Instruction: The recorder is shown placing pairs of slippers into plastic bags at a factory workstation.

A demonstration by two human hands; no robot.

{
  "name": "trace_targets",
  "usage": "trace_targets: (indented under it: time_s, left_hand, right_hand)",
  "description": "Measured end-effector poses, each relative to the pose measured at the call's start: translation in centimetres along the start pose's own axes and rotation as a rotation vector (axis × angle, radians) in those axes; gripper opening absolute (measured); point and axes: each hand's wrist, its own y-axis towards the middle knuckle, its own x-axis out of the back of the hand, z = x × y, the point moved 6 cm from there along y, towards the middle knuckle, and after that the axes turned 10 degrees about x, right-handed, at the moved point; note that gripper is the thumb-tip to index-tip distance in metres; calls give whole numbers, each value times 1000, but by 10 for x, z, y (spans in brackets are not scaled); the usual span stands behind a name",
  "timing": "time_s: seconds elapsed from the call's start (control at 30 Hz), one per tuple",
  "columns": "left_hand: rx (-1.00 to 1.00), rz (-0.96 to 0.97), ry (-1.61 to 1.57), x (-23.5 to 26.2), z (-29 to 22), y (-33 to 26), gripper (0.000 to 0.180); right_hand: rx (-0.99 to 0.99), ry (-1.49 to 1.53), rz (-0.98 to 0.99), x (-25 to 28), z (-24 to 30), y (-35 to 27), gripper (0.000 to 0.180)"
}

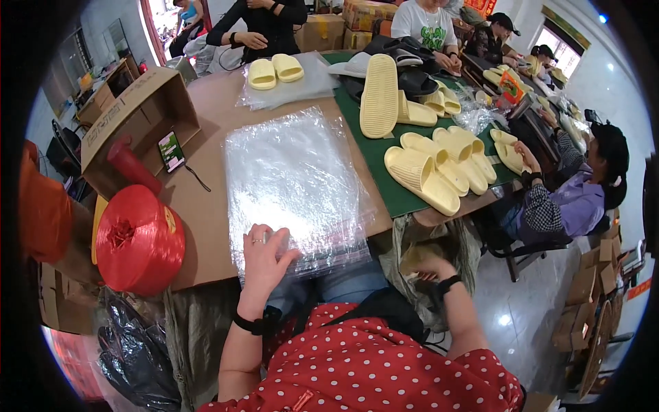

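Observation:
My left hand (266,255) rests, fingers apart, on the near edge of a stack of clear plastic bags (295,175) on the tabletop; it holds nothing. To the right, below the table edge, my right hand (434,269) is over the mouth of a woven sack (461,254). Its fingers are small and partly hidden, so I cannot tell what they hold. Several pale yellow slippers (422,172) lie right of the bags on a green mat (386,180), and one slipper (379,96) there shows its ribbed sole.
At left are a red twine roll (141,240), a cardboard box (147,123) and a phone (171,151). A yellow slipper pair (274,71) lies on more plastic at the far side. A co-worker in purple (576,199) handles slippers at right; other people stand or sit farther back.

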Motion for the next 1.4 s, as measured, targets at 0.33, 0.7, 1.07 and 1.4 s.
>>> trace_targets:
  time_s: [0.33,0.7,1.07,1.4]
  left_hand:
    - [7,-32,78,-5,-9,-1,46]
    - [-174,188,-63,-5,-9,1,60]
    - [-184,111,-28,-15,-2,3,36]
    - [-126,82,46,-5,-22,-1,21]
  right_hand:
    - [801,-101,-828,196,212,-130,45]
    - [555,-505,-879,158,283,-78,38]
    - [756,-401,-1075,114,279,-84,40]
    - [937,201,-1000,76,231,-130,28]
